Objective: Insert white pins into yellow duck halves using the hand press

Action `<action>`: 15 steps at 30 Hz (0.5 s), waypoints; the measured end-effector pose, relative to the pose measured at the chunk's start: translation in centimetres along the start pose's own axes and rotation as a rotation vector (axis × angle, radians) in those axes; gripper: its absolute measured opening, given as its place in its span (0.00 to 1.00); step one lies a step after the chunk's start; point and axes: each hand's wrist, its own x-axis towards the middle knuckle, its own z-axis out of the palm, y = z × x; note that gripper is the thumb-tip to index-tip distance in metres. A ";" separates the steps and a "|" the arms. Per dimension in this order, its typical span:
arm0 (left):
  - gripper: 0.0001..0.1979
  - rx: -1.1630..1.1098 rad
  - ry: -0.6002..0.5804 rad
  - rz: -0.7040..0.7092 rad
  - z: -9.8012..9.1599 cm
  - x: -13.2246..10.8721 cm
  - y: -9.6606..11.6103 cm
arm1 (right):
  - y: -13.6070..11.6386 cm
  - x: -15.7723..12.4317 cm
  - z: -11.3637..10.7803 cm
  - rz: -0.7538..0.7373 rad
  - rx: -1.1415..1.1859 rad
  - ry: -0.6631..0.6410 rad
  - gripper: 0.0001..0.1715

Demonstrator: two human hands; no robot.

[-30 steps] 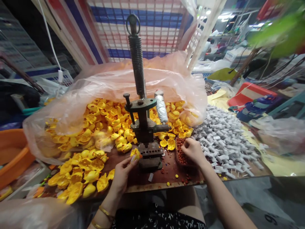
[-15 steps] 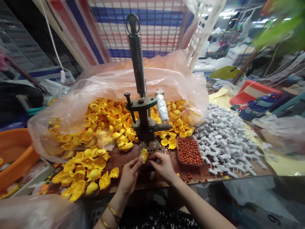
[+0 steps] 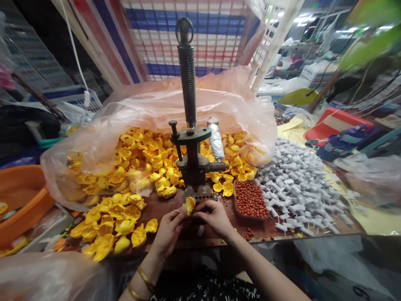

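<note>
My left hand (image 3: 169, 229) pinches a small yellow plastic duck half (image 3: 189, 205) just in front of the base of a metal hand press (image 3: 193, 163). My right hand (image 3: 213, 216) is closed beside it, fingertips meeting the same yellow piece; whatever it pinches is too small to name. A tall spring (image 3: 188, 71) rises from the press. Loose yellow duck halves (image 3: 115, 221) lie left of my hands, and many more fill a clear plastic bag (image 3: 150, 108) behind the press.
A shallow tray of small red beads (image 3: 249, 199) sits right of the press. A heap of small grey parts (image 3: 297, 184) covers the table's right side. An orange basin (image 3: 21, 200) stands at far left. Crates and a red tray (image 3: 335, 121) are behind.
My right hand left the red bead tray and came to the yellow piece in my left hand, in front of the press base. The view shifted slightly.
</note>
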 end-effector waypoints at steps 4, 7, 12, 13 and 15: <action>0.22 0.177 0.000 0.032 -0.9 1.3 0.6 | 0.7 1.7 -0.5 -0.087 -0.240 0.005 0.05; 0.21 0.490 -0.003 0.217 -0.9 3.7 0.9 | 1.6 3.4 -0.4 -0.208 -0.573 0.063 0.08; 0.14 0.756 -0.029 0.383 -0.5 6.8 0.8 | 2.5 5.0 -2.1 -0.161 -0.580 0.145 0.10; 0.14 0.775 -0.036 0.390 -0.5 7.1 0.8 | 2.3 5.5 -3.1 -0.141 -0.526 0.187 0.09; 0.13 0.840 -0.063 0.417 -0.5 7.2 0.8 | 0.9 7.3 -5.6 -0.125 -0.453 0.289 0.11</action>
